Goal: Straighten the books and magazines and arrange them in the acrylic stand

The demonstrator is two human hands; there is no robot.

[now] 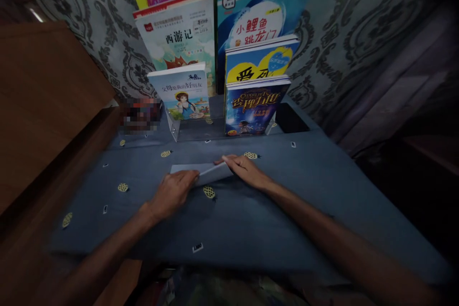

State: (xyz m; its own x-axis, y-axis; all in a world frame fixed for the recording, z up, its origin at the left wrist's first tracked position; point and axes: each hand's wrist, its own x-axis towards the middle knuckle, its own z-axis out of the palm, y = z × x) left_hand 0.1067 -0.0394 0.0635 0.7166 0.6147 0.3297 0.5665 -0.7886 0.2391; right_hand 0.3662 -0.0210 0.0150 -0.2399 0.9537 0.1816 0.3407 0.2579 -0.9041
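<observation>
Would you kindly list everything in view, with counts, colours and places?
Chinese books: at least eight, multicoloured, two columns
Paper: one, pale, centre
Stand: one, clear, under books
Tablecloth: one, bluish, under stand
Rectangle: one, black, right of books
Pixelated patch: one, reddish, left of books
Wooden panel: one, brown, far left
Patterned backdrop: one, grey, behind books
Draped fabric: one, greyish, right
Left hand: one, bare, paper's left end
Right hand: one, bare, paper's right end

The left hand and right hand are bare, as are both slender forearms. At the near edge, dim patterned clothing shows, its print blurred.
</observation>
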